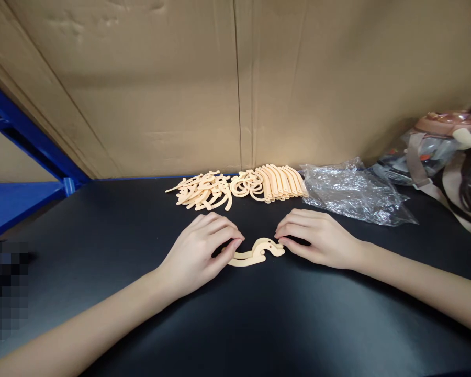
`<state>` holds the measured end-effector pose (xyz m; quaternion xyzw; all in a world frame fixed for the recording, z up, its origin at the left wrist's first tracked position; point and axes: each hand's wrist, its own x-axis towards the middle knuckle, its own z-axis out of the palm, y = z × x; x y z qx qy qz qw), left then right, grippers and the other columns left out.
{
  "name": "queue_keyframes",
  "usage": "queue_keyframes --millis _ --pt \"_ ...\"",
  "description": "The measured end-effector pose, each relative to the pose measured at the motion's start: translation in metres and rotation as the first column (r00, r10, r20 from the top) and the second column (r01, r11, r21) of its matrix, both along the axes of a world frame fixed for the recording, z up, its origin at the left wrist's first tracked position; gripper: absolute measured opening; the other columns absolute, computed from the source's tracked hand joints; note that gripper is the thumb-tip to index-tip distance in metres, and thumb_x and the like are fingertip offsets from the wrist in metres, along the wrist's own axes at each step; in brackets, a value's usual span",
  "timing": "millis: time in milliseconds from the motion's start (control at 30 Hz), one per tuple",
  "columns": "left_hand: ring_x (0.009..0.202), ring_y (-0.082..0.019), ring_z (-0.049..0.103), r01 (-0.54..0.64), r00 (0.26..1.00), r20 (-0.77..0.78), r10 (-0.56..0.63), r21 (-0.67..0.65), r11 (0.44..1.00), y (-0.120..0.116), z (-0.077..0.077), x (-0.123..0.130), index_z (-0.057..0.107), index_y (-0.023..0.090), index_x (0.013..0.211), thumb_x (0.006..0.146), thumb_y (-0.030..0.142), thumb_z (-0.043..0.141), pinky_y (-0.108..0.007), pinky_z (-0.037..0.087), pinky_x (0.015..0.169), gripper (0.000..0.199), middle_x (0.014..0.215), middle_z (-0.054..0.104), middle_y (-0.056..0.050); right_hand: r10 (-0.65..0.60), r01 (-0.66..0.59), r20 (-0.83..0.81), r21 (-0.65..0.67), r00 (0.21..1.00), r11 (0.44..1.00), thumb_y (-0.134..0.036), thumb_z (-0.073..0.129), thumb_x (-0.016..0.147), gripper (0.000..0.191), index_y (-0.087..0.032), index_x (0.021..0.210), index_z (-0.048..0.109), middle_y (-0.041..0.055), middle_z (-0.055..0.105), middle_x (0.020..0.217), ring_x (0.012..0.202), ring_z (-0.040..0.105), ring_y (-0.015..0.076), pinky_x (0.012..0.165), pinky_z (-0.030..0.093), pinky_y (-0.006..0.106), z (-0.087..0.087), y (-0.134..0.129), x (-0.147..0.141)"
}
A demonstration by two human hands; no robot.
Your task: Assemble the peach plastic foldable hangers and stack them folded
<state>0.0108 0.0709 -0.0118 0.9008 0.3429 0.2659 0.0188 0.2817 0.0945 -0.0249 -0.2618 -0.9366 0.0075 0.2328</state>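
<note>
Two pale, S-curved flat pieces [245, 260], wooden-looking, lie nearly one over the other on the black tabletop [282, 324]. Small dark holes show near their right end. My left hand [204, 248] curls over their left end, thumb and fingertips close together, and hides part of that end. At the right end, the bent fingers and thumb of my right hand [320, 238] close in on the tip beside the holes. How firmly either hand grips cannot be made out.
Behind my hands lie a loose heap of pale curved pieces [204, 191], some ring-like pieces [245, 183] and a neat row of arched strips [282, 183]. Right of them is a crumpled clear plastic bag [357, 191], then a strapped bottle [435, 146]. Cardboard [160, 94] stands behind; a blue frame [31, 141] is left.
</note>
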Motion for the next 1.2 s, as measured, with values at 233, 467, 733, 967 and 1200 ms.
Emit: queue_keyframes --millis 233,467,733,967,1200 --pt "0.092 -0.018 0.056 -0.049 0.995 -0.079 0.054 0.061 0.997 0.008 0.006 0.001 0.065 0.019 0.093 0.094 0.023 0.05 -0.033 0.042 0.082 0.016 0.093 0.068 -0.001 -0.209 0.202 0.009 0.215 0.978 0.955 -0.026 0.047 0.095 0.022 -0.016 0.092 0.066 0.0057 0.068 0.094 0.089 0.061 0.0184 0.078 0.048 0.031 0.005 0.005 0.005" --pt "0.09 -0.02 0.057 -0.043 0.968 -0.231 0.096 0.222 0.974 0.037 0.026 0.008 0.066 0.017 0.093 0.095 0.024 0.046 -0.034 0.046 0.081 0.021 0.092 0.066 -0.004 -0.297 0.281 0.038 0.231 0.954 0.931 -0.026 0.046 0.095 0.024 -0.015 0.09 0.067 0.0058 0.067 0.089 0.085 0.061 0.0184 0.075 0.047 0.032 0.003 0.014 0.013" --pt "0.095 -0.024 0.055 -0.007 0.889 -0.429 0.161 0.34 0.941 0.1 0.021 0.027 0.063 0.012 0.1 0.095 0.018 0.043 -0.035 0.045 0.08 0.021 0.103 0.063 -0.011 -0.284 0.235 0.102 0.337 0.953 0.912 -0.024 0.043 0.096 0.024 -0.016 0.086 0.064 0.0054 0.065 0.083 0.079 0.059 0.0179 0.069 0.043 0.031 0.007 0.01 0.01" --pt "0.091 -0.024 0.055 0.029 0.859 -0.483 0.17 0.377 0.926 0.107 0.023 0.037 0.063 0.011 0.092 0.092 0.011 0.046 -0.034 0.042 0.074 0.017 0.1 0.063 -0.012 -0.8 0.556 0.274 0.599 0.534 0.576 -0.014 0.054 0.083 0.009 -0.009 0.086 0.06 0.0136 0.06 0.071 0.064 0.06 0.027 0.046 0.026 0.029 0.021 0.001 0.032" --pt "0.091 -0.024 0.055 0.042 0.846 -0.503 0.177 0.394 0.918 0.104 0.025 0.042 0.062 0.011 0.09 0.088 0.005 0.048 -0.033 0.039 0.073 0.016 0.095 0.062 -0.012 -0.709 0.623 0.463 0.352 0.532 0.698 0.005 0.042 0.076 0.042 -0.011 0.108 0.064 0.0123 0.07 0.081 0.067 0.068 0.0235 0.047 0.035 0.027 0.019 0.021 0.063"
